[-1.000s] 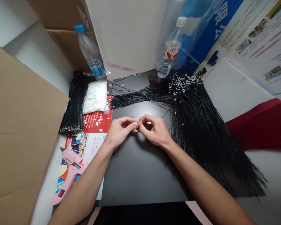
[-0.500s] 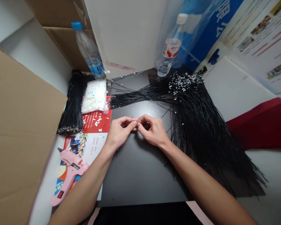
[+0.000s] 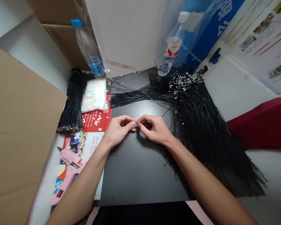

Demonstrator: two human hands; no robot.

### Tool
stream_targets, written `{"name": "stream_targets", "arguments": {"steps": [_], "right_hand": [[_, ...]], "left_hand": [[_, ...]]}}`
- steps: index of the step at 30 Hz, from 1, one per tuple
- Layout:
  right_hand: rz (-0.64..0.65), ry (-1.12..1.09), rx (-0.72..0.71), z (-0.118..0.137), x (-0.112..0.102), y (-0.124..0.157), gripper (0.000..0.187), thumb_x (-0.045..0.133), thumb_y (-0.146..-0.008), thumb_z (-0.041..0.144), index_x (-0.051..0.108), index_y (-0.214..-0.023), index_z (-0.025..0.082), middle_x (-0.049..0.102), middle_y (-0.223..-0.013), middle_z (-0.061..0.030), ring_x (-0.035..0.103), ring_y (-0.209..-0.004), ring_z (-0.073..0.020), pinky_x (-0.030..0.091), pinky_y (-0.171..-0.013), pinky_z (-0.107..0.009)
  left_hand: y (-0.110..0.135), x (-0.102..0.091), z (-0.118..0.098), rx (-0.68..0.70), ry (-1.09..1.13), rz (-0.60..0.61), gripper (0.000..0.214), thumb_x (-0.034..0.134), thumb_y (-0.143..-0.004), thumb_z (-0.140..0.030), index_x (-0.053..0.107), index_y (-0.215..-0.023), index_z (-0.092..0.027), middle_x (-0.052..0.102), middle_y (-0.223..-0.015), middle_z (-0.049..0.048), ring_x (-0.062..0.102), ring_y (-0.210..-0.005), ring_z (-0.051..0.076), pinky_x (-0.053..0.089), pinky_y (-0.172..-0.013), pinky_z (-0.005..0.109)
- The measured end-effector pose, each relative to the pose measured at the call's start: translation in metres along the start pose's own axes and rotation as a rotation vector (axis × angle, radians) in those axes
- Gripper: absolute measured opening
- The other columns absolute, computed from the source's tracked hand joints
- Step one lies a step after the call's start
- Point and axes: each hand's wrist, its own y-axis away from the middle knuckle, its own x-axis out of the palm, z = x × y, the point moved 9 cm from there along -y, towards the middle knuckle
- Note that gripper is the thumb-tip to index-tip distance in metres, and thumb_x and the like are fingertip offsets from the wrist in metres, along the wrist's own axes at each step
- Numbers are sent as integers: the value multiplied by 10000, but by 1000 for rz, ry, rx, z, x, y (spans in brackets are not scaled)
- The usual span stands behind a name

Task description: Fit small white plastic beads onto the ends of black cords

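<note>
A pink glue gun lies on a printed leaflet, with a bundle of black wires and a bag of white pieces beyond it. Over a black board, the left hand and right hand meet, their fingertips pinched closed on a tiny piece, too small to make out. Right of them spreads a mass of black wires, white-tipped at the far end.

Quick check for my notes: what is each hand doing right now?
Left hand: closed, pinching a small item, too small to identify.
Right hand: closed, apparently pinching the same item.
</note>
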Motion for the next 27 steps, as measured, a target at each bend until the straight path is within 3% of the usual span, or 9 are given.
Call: {"name": "stream_targets", "arguments": {"steps": [8, 18, 27], "right_hand": [[42, 71, 87, -5, 0, -2, 168, 549, -838, 240, 680, -814, 138, 512, -524, 52, 399, -469, -64, 305, -486, -192], [3, -32, 128, -7, 1, -1, 137, 571, -804, 231, 653, -744, 139, 582, -580, 29, 449, -494, -60, 345, -502, -179], [-55, 6, 139, -8, 0, -1, 127, 573, -798, 216, 652, -728, 145, 615, -610, 20, 476, -505, -63, 356, -522, -182]], "left_hand": [[1, 2, -2, -3, -27, 23, 152, 764, -731, -281, 742, -804, -150, 739, -794, 51, 679, -689, 149, 588, -739, 329], [1, 3, -5, 10, -24, 1, 155, 771, -717, -288, 752, -796, -156, 745, -765, 43, 675, -671, 151, 589, -718, 315], [0, 2, 0, 18, -59, -51, 206, 776, -721, -312, 768, -841, -145, 761, -784, 60, 695, -667, 163, 586, -691, 303]]}}
